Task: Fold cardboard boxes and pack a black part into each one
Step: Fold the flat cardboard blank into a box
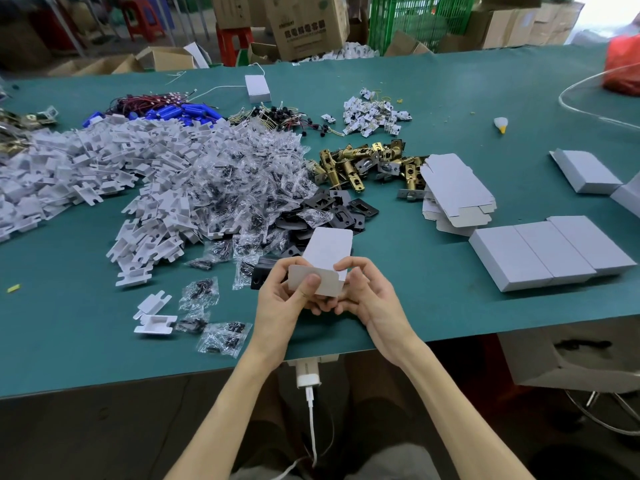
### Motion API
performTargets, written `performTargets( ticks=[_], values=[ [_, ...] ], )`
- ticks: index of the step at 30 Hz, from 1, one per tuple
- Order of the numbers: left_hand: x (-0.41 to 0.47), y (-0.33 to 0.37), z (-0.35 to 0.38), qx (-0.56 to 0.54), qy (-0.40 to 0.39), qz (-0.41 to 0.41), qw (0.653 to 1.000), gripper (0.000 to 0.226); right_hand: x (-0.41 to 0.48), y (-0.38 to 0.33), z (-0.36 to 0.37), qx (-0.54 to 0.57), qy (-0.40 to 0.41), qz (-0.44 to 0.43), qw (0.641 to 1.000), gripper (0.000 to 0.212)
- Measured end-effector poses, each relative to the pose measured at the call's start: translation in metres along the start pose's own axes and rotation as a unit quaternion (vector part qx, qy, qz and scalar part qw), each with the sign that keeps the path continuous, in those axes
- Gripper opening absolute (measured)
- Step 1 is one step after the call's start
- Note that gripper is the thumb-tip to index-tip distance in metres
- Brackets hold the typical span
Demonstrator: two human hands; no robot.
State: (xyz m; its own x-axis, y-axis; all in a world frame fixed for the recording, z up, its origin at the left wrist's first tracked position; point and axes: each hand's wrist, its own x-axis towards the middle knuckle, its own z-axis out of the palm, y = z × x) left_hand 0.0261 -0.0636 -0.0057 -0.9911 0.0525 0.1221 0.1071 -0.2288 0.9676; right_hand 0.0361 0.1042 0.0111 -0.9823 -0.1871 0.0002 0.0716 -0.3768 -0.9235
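Note:
I hold a small white cardboard box [323,263] above the near edge of the green table [86,323], its lid flap standing up. My left hand [291,292] grips its left side with the thumb pressed on the front flap. My right hand [363,289] holds the right side, fingers curled round the edge. A black part [263,271] lies on the table just left of my hands. Black plates [346,209] are heaped behind the box. A stack of flat unfolded boxes [453,192] lies to the right. Three folded boxes [550,251] sit side by side at right.
A big heap of white plastic inserts [104,161] and clear bags of screws [235,174] covers the left half. Brass latches [374,164], blue batteries [180,112], white tags [374,114] and a glue bottle [500,124] lie further back. More folded boxes [585,171] sit far right.

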Motion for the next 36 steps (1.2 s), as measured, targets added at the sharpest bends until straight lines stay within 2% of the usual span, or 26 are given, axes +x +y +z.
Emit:
performTargets(
  ticks=[5, 11, 15, 19, 21, 23, 29, 33, 36],
  values=[
    [-0.001, -0.001, 0.001, 0.005, -0.010, -0.001, 1.000, 0.040, 0.000, 0.002, -0.002, -0.010, 0.018, -0.006, 1.000, 0.023],
    [0.000, 0.001, 0.002, 0.002, 0.000, -0.015, 1.000, 0.038, 0.001, 0.005, -0.003, -0.040, 0.022, -0.021, 0.999, 0.023],
    [0.000, 0.005, 0.003, -0.003, 0.004, -0.022, 1.000, 0.037, 0.003, 0.009, -0.002, -0.076, 0.022, -0.036, 0.996, 0.054],
    [0.000, 0.004, 0.001, -0.002, 0.000, -0.026, 1.000, 0.028, 0.008, 0.012, -0.004, -0.036, 0.035, -0.010, 0.999, 0.112],
    [-0.001, 0.004, 0.000, -0.013, 0.002, -0.032, 0.999, 0.031, 0.009, 0.015, -0.004, -0.012, 0.049, 0.007, 0.999, 0.126],
    [-0.001, 0.004, -0.001, -0.019, -0.001, -0.036, 0.999, 0.036, 0.011, 0.016, -0.005, -0.017, 0.056, 0.015, 0.998, 0.118],
    [0.000, 0.003, 0.001, -0.013, -0.002, -0.041, 0.999, 0.054, 0.011, 0.016, -0.006, -0.053, 0.055, 0.013, 0.997, 0.068],
    [-0.001, 0.001, 0.001, -0.003, 0.005, -0.057, 0.998, 0.074, 0.009, 0.016, -0.006, -0.043, 0.072, 0.004, 0.996, 0.061],
    [-0.001, 0.001, 0.001, -0.010, 0.013, -0.059, 0.998, 0.078, 0.009, 0.017, -0.005, -0.031, 0.083, -0.002, 0.996, 0.054]
  ],
)
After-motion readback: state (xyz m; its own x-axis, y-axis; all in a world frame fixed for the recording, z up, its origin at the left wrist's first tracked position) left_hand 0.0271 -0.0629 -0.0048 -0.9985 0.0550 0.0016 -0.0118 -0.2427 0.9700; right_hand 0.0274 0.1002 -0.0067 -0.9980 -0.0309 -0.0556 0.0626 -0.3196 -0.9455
